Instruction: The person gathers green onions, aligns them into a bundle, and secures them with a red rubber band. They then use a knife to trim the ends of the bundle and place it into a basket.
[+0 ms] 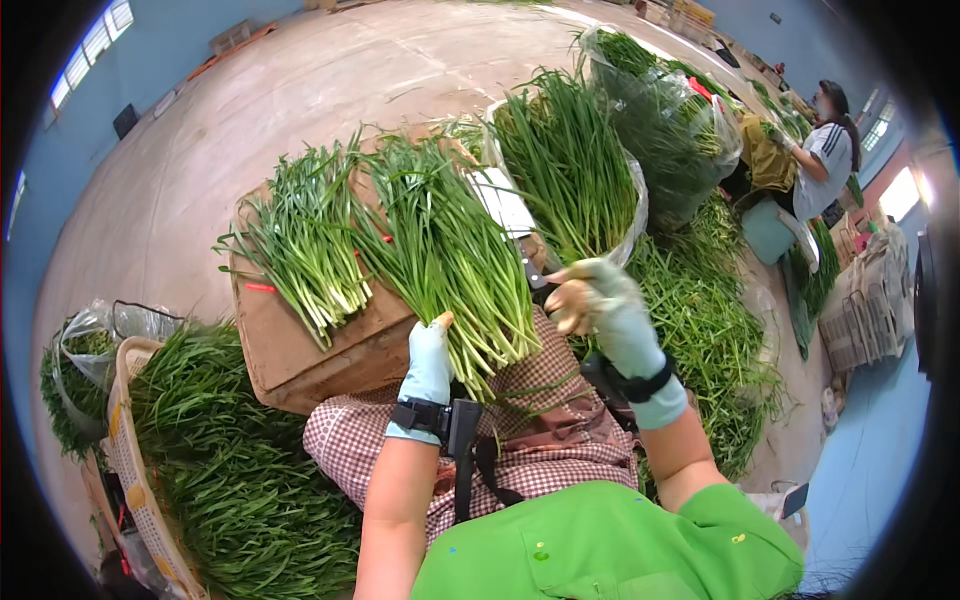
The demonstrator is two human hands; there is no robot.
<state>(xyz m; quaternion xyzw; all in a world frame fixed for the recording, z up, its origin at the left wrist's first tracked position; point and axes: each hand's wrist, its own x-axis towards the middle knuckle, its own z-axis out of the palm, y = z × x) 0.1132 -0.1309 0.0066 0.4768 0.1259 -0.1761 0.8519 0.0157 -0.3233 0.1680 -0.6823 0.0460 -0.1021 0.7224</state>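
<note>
A large bunch of garlic chives [457, 247] lies across a brown board [307, 360], its pale stem ends reaching past the near edge above my lap. My left hand [429, 352], in a light blue glove, grips its left side near the stems, thumb on top. My right hand [600, 307], gloved and slightly blurred, is raised right of the bunch with curled fingers; whether anything is between them is unclear. Close to its fingertips is the black handle of a cleaver [504, 206], the blade flat on the board. A smaller chive bunch [315, 232] rests to the left.
Red ties [261, 287] lie on the board. A plastic-lined container of upright chives [570, 165] stands beyond the cleaver, near a stuffed clear bag [660, 127]. Loose greens [697, 330] cover the floor at right. A yellow basket [131, 420] heaped with chives is at left. Another person [821, 165] works at far right.
</note>
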